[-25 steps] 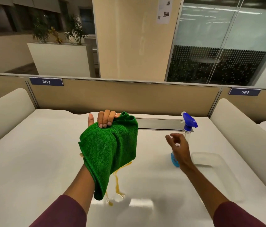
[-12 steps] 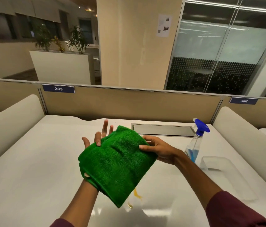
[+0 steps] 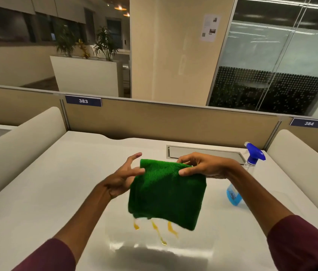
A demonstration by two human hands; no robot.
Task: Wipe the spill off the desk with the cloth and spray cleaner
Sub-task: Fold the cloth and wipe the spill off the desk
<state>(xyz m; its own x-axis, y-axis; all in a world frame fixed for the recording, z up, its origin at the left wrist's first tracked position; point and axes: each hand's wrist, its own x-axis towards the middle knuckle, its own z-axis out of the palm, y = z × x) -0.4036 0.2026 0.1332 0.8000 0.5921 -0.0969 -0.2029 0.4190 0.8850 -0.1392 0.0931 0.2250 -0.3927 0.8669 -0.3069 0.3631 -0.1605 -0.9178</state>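
A folded green cloth (image 3: pixel 166 194) hangs in the air over the white desk (image 3: pixel 56 192). My right hand (image 3: pixel 205 166) pinches its top right edge. My left hand (image 3: pixel 124 178) is at the cloth's left edge with the fingers spread, thumb touching the fabric; whether it grips is unclear. Below the cloth, orange-yellow streaks of spill (image 3: pixel 160 231) lie on the desk; part of the spill is hidden by the cloth. A clear spray bottle (image 3: pixel 240 182) with a blue trigger head and blue liquid stands upright to the right of my right hand.
A recessed cable hatch (image 3: pixel 203 153) lies at the back of the desk. A tan partition (image 3: pixel 164 122) with number plates 383 and 384 closes the far side. Rounded cream dividers (image 3: pixel 17 145) flank both sides. A faint clear tray sits right of the bottle.
The cloth passed from lying over my left hand to hanging from my right hand's pinch. My left hand slid out to the cloth's left edge. More of the spill shows below.
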